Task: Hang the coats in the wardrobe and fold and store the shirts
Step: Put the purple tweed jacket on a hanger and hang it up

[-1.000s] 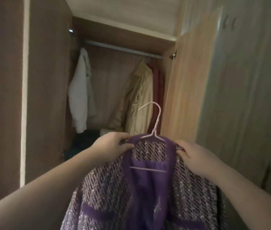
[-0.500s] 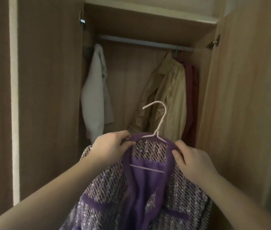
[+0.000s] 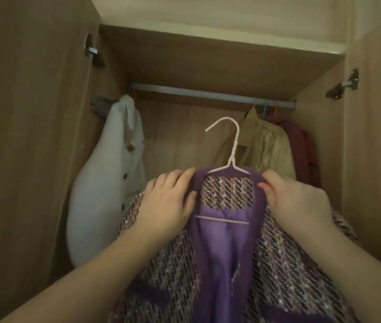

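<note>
Evidently soft goods. The purple tweed coat [image 3: 173, 264] looks thick and moderately heavy, and it is limp wherever the white wire hanger [image 3: 233, 157] does not prop it. My judgement is that the rough weave gives a sure grip. The smooth lining may slide on the thin wire if the hanger tips. The best hold is at both shoulders over the hanger arms, which leaves the hook free.

Appearance: a flecked purple, dark and pale weave with some glint, plain purple bands along the front edges and pockets, and a lilac lining. It is open down the front.

Position: the coat is held up before the open wardrobe [image 3: 231, 61]. The hook is upright, below the rail [image 3: 208, 93] and not touching it.

Hands: the left hand [image 3: 168, 201] pinches the left collar edge, fingers on top and thumb beneath. The right hand [image 3: 296, 201] has its fingers curled round the right collar edge.

Surroundings: a white buttoned coat [image 3: 105, 183] hangs at the left end of the rail. A beige coat [image 3: 264, 148] and a dark red garment [image 3: 301, 145] hang at the right end. The stretch of rail between them is bare. Both doors stand open.
</note>
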### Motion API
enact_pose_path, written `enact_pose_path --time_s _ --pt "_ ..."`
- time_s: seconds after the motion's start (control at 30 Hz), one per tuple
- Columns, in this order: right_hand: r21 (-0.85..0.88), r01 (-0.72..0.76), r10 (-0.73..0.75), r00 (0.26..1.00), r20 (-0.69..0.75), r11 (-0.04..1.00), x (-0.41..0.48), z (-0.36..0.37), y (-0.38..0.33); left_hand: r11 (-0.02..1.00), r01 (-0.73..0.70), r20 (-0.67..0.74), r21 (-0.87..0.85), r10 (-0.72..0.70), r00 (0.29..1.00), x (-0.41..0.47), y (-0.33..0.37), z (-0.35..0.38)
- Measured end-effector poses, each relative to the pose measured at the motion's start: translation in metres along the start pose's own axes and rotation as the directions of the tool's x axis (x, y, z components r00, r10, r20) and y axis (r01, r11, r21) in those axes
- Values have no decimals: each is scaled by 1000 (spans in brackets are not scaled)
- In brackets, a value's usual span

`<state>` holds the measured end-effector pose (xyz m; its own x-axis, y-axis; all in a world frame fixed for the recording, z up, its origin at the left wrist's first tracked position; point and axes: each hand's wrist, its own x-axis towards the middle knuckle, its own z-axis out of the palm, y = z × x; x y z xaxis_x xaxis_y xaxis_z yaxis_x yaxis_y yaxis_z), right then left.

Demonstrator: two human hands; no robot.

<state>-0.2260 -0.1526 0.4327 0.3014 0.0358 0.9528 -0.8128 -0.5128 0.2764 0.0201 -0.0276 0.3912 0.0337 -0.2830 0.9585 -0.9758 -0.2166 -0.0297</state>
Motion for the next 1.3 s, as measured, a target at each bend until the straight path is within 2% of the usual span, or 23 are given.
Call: enact_pose_path --time_s 0.27,0.43,0.57,0.73,0.8,0.97,1.13,1.3 --pt "-116 7 -20 994 -108 993 97 99 31 998 27 -41 -60 -30 999 96 -21 120" --pt "-284 -11 -31 989 -142 959 149 148 63 984 -52 -89 -170 37 995 182 -29 199" --pt "-368 -59 36 997 -68 928 199 189 86 964 -119 -103 -236 97 990 256 -33 259" --pt "-474 -75 63 997 -41 877 257 238 97 951 -140 -130 -275 108 986 337 -41 328" --pt "-493 -91 82 996 -40 865 270 252 101 926 -164 -136 -341 124 983 361 -42 354" --pt "-528 -109 115 993 -21 842 283 275 111 885 -189 -158 -425 133 978 392 -32 401" --pt "-567 -82 130 991 45 820 282 296 107 838 -160 -113 -522 119 986 389 -34 424" --pt "-544 -71 136 987 80 836 256 293 97 855 -84 -105 -513 34 994 358 -41 409"
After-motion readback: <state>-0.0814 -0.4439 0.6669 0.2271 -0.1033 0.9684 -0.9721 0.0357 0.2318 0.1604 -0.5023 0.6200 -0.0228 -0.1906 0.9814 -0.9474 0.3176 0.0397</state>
